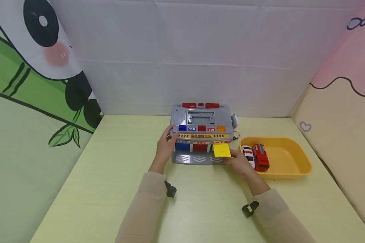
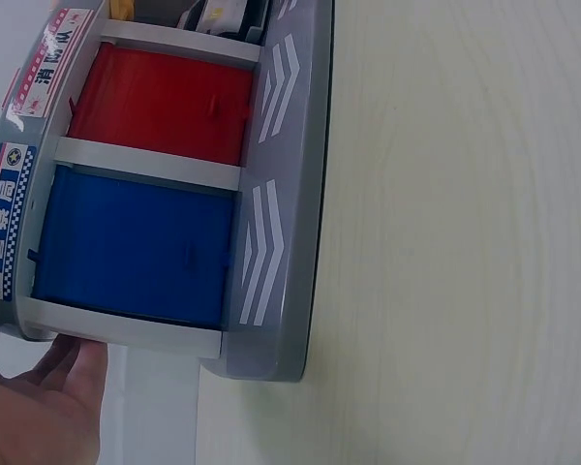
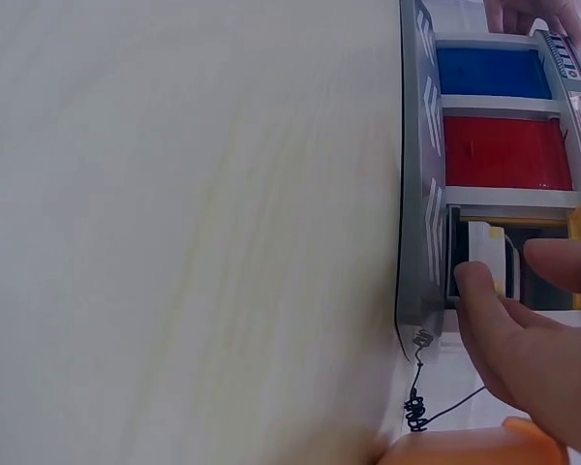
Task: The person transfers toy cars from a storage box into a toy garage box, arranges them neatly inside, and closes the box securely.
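Observation:
A grey toy garage marked as an emergency centre stands at the back of the table. Its blue door and red door are down, while the yellow door is swung up. My left hand grips the garage's left side, thumb towards the front. At the yellow-door bay, my right hand has its fingertips against a white toy vehicle inside the opening. The right thumb is apart from that vehicle. Much of the vehicle is hidden within the bay.
To the right of the garage sits a yellow tray holding a white toy car and a red toy fire truck. A coiled black cord hangs from the garage's right side. Behind the garage rises a white wall cloth.

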`<state>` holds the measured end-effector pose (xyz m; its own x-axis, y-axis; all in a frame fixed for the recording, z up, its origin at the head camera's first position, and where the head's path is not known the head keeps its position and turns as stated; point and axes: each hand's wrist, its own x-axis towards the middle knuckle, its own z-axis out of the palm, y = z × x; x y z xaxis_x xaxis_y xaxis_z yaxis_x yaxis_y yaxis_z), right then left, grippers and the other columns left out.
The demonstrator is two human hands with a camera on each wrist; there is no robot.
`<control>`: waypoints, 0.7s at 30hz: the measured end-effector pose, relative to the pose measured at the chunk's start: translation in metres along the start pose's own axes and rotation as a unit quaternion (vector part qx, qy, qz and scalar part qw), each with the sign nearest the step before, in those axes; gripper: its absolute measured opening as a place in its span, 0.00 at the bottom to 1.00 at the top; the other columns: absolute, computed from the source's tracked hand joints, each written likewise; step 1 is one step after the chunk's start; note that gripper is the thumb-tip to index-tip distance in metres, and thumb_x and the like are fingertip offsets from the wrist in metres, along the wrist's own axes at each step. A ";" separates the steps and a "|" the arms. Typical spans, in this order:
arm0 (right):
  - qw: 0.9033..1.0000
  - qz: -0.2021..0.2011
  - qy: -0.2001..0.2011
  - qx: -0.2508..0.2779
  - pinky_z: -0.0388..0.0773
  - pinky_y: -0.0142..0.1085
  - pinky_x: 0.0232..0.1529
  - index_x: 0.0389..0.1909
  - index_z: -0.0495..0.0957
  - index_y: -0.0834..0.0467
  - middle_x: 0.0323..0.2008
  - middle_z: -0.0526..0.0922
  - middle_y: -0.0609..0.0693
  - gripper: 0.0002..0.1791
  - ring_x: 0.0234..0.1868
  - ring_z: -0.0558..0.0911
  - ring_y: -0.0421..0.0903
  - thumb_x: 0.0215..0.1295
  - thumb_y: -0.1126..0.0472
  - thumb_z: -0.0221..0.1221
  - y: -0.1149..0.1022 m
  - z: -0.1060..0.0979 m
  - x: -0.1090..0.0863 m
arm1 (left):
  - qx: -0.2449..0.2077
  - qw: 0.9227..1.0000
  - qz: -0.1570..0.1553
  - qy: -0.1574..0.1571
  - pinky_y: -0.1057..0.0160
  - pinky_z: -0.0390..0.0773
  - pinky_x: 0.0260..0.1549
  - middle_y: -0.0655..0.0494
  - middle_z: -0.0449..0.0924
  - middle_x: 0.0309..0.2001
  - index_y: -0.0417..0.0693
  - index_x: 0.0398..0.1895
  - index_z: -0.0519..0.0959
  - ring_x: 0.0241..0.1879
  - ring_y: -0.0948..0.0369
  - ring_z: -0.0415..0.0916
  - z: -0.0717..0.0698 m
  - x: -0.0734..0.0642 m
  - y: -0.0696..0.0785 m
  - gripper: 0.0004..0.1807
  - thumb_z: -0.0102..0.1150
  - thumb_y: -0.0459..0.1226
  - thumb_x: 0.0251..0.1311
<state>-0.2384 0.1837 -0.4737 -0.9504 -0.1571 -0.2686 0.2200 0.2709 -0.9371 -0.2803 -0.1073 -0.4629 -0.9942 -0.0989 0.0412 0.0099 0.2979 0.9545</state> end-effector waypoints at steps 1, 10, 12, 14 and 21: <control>1.000 -0.001 -0.005 0.001 0.63 0.53 0.64 0.70 0.58 0.70 0.65 0.65 0.66 0.31 0.58 0.65 0.60 0.66 0.72 0.52 0.000 0.000 0.000 | 0.001 1.000 0.000 0.000 0.46 0.72 0.55 0.53 0.68 0.66 0.68 0.69 0.65 0.62 0.50 0.68 0.000 0.000 0.000 0.24 0.49 0.52 0.71; 1.000 -0.013 -0.016 0.008 0.66 0.51 0.63 0.72 0.55 0.69 0.67 0.63 0.67 0.33 0.57 0.67 0.60 0.68 0.69 0.53 0.001 -0.003 -0.001 | 0.005 1.000 -0.005 0.001 0.46 0.71 0.56 0.53 0.68 0.66 0.69 0.70 0.64 0.62 0.50 0.67 0.000 0.000 0.000 0.25 0.49 0.53 0.70; 1.000 -0.016 -0.016 0.011 0.67 0.49 0.62 0.72 0.54 0.69 0.67 0.62 0.68 0.33 0.57 0.67 0.60 0.69 0.68 0.54 0.000 -0.003 -0.002 | 0.003 1.000 -0.006 0.001 0.46 0.71 0.56 0.53 0.68 0.66 0.69 0.70 0.64 0.62 0.50 0.67 0.000 0.000 0.000 0.25 0.49 0.53 0.70; 1.000 -0.009 -0.014 0.015 0.69 0.48 0.61 0.72 0.54 0.68 0.67 0.60 0.68 0.34 0.58 0.67 0.60 0.69 0.68 0.56 -0.001 -0.004 -0.003 | 0.001 1.000 -0.006 0.000 0.46 0.72 0.56 0.53 0.68 0.66 0.69 0.69 0.64 0.62 0.50 0.67 0.000 0.001 0.000 0.25 0.49 0.53 0.70; 0.998 0.001 -0.015 0.060 0.71 0.46 0.60 0.74 0.50 0.67 0.68 0.56 0.69 0.37 0.60 0.68 0.62 0.68 0.70 0.56 -0.007 -0.007 -0.007 | 0.001 1.000 -0.005 -0.002 0.46 0.71 0.56 0.53 0.67 0.66 0.68 0.70 0.64 0.62 0.50 0.66 0.000 0.001 -0.001 0.25 0.49 0.52 0.71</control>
<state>-0.2347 0.1898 -0.4637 -0.9433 -0.1852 -0.2753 0.2484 0.1561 -0.9560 -0.2808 -0.1074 -0.4637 -0.9947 -0.0983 0.0297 -0.0010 0.2979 0.9546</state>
